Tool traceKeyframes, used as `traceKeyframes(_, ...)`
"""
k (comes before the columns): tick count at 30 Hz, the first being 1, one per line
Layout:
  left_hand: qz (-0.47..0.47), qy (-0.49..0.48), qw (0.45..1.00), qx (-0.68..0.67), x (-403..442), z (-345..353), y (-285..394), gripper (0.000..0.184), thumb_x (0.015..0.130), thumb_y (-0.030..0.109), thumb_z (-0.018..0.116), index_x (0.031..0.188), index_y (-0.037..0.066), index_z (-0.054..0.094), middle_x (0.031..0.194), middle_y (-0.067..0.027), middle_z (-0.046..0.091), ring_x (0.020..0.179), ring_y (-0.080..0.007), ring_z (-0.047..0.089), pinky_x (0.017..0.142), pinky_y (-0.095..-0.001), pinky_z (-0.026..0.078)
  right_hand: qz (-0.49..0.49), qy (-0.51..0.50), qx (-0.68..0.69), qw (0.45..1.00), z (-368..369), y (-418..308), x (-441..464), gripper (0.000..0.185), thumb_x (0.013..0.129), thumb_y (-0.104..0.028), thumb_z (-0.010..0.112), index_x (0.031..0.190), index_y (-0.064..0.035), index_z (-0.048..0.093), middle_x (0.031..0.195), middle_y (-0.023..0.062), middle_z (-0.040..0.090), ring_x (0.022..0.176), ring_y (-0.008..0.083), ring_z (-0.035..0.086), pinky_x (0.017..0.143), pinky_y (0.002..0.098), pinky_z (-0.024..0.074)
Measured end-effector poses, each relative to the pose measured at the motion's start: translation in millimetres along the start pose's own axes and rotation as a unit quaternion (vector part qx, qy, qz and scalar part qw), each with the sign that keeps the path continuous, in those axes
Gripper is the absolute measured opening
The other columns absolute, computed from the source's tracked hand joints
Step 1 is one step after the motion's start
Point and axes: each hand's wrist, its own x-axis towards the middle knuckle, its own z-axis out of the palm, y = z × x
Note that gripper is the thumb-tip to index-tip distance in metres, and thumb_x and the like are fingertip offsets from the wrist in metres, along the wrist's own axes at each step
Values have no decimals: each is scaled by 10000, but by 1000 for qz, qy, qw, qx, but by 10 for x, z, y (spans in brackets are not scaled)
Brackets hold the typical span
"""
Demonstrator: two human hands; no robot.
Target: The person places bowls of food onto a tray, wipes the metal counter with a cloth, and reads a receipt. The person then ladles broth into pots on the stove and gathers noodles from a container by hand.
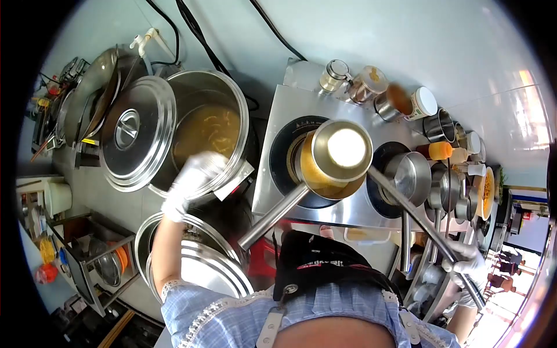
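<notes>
My right hand (466, 268), in a white glove, is closed around the long metal handle of a ladle (318, 152). The ladle's deep round cup is above a saucepan (333, 190) of yellowish broth on the left hob, and a bright glare fills the cup. My left hand (197, 177), gloved too, is over the near rim of a large stockpot (242, 110); motion smears its fingers. Brownish liquid (212, 130) lies inside the stockpot. A steel lid (138, 136) leans across the pot's left side, leaving much of the mouth uncovered.
An empty saucepan (409, 177) sits on the right hob of the steel counter (272, 124). Jars (368, 84) and pots line the wall behind. Below my left arm are more large steel pots (203, 267). Woks (96, 87) stand at far left.
</notes>
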Motion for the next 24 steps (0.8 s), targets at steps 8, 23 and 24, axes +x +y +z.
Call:
traceKeyframes(8,-287,-207,914,-200,-432,1567,-292,552,860,232,658,1294,-10,416,894,-69,602,681,-120,603,622,-242,529,11,-100,-20,995,730,-348,397,680,729,-100,687,1328,49,401,718,117,556,363,101,419,293,201,284)
traceKeyframes(23,37,343,925,-159,-1431,1831,275,396,919,110,543,1284,-18,459,1110,-118,611,980,-163,585,874,-272,450,-173,-315,-570,739,3857,-215,3539,113,797,-66,503,861,21,536,561,64,499,463,164,499,413,318,366)
traceKeyframes(24,56,376,909,-169,-1581,1784,271,376,919,92,529,1273,-18,471,1109,-125,613,963,-163,591,866,-274,454,-165,-294,-588,736,4104,-136,3642,91,799,-66,513,822,20,529,566,52,494,468,149,488,416,312,362)
